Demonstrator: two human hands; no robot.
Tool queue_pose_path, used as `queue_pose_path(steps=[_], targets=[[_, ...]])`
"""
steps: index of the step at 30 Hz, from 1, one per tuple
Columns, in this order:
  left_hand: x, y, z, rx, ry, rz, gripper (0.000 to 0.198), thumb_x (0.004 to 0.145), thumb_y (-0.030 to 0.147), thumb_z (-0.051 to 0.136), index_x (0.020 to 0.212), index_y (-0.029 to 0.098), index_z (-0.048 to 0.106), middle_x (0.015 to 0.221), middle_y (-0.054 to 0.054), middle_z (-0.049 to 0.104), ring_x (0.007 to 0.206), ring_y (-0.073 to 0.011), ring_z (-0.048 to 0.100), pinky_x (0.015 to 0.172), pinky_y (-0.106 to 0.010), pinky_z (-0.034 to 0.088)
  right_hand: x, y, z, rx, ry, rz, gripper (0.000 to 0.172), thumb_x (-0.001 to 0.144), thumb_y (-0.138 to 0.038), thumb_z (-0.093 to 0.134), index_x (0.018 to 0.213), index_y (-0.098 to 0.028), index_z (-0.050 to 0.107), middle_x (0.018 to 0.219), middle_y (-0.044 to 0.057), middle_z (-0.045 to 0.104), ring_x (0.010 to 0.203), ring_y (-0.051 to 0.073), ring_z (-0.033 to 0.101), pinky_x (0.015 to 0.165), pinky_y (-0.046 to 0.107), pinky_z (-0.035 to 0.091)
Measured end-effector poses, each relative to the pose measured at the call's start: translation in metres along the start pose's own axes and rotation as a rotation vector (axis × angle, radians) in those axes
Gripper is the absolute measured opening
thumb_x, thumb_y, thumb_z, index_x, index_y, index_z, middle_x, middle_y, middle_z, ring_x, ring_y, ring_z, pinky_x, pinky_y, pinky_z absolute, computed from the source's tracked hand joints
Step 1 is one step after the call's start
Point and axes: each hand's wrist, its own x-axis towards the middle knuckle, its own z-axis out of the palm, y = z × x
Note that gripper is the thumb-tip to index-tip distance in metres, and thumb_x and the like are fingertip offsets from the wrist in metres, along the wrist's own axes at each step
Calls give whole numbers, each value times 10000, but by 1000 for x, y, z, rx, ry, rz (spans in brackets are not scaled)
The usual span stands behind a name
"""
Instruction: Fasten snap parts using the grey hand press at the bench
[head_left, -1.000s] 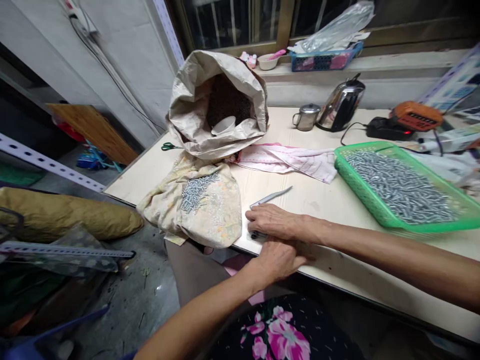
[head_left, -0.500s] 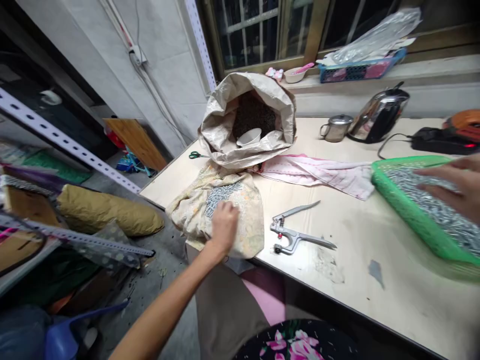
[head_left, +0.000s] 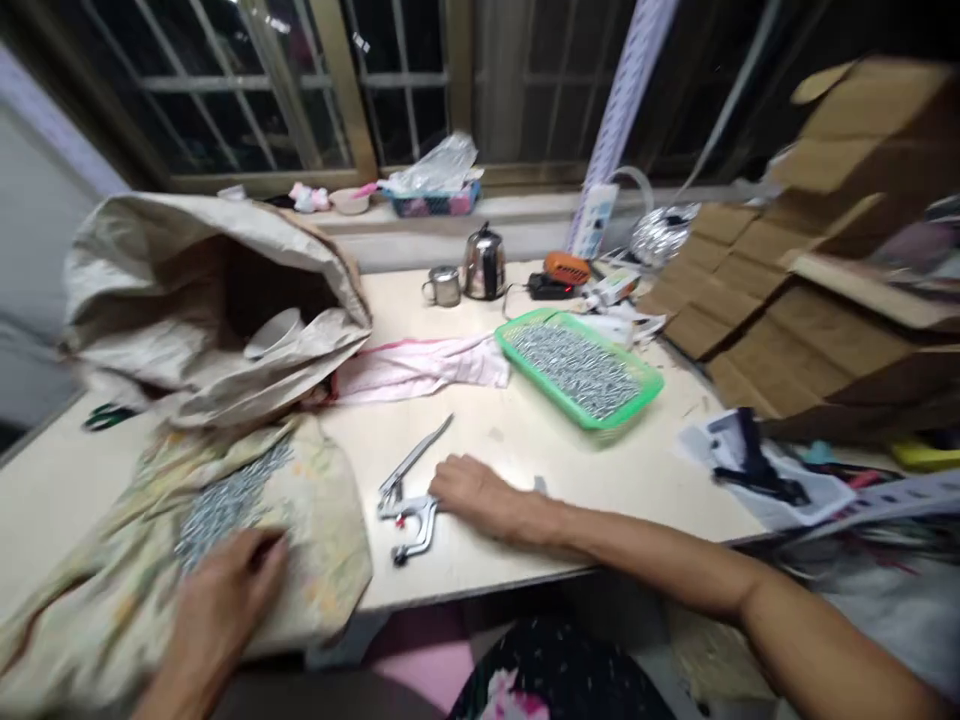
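My left hand (head_left: 232,590) rests on a flowered cloth (head_left: 330,560), fingers curled. Beside its fingertips is a heap of small silvery metal pieces (head_left: 229,505), like screws or nails. Whether a piece is between the fingers is hidden. My right hand (head_left: 480,497) lies over the lower handle of snap-fastener pliers (head_left: 424,535), its fingers closed round it. These pliers lie on the table with their jaws toward me and the upper handle spread away. A green plastic basket (head_left: 559,395) full of similar metal pieces stands beyond my right hand.
A large woven sack (head_left: 157,290) lies open at the left with a white bowl (head_left: 274,333) in its mouth. A pink-white towel (head_left: 427,368), steel mug (head_left: 444,287) and kettle (head_left: 485,262) are farther back. Cardboard (head_left: 787,340) stands at the right.
The view has swung right. My right hand has left the green basket and come onto the pliers' handle. My left hand stays by the heap on the cloth.
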Motion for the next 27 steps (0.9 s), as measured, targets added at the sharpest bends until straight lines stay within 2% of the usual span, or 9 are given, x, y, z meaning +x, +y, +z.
queue_pose_path(steps=[2,4,7,11,15,22,27], targets=[[-6,38,1,-201,-99,-170,344,715,490,541,821,226,734,743,-32,740,659,-202,658,634,-287,498,-3,4,13,62,82,-40,157,1014,-254,467,928,-168,566,956,61,587,848,192,468,757,323,377],[-9,66,10,-413,-203,-286,428,692,507,575,917,186,749,719,-37,727,640,-190,646,614,-272,490,-4,7,26,105,167,-57,170,1019,-239,449,926,-160,567,924,61,570,832,195,464,748,326,374],[-12,84,27,-656,-286,-445,429,653,480,648,897,140,746,707,-46,713,585,-158,605,563,-252,464,-5,7,35,136,241,-70,192,1025,-243,434,941,-153,582,889,60,559,807,193,474,707,320,370],[-22,85,40,-851,-320,-531,396,632,488,708,784,123,723,590,-15,629,517,-118,525,520,-232,415,-10,3,29,65,319,-127,200,1027,-190,404,985,-147,595,868,51,563,727,172,475,634,306,340],[-23,84,41,-863,-365,-555,442,604,545,747,725,121,710,584,-8,613,538,-106,499,537,-223,380,-12,2,19,-88,416,-194,237,1019,-126,377,982,-153,609,848,47,597,694,166,479,626,318,311],[-17,90,38,-717,-485,-535,474,611,588,733,733,130,708,572,3,588,543,-102,454,490,-210,297,-12,3,14,-20,334,-153,327,1035,-123,312,965,-168,628,868,43,635,719,162,494,648,338,281],[-13,91,38,-551,-618,-472,416,689,548,668,690,133,702,486,45,469,476,-78,346,471,-214,230,-10,6,24,8,330,-147,282,1038,-157,344,965,-155,616,840,42,605,760,177,474,706,337,295]])
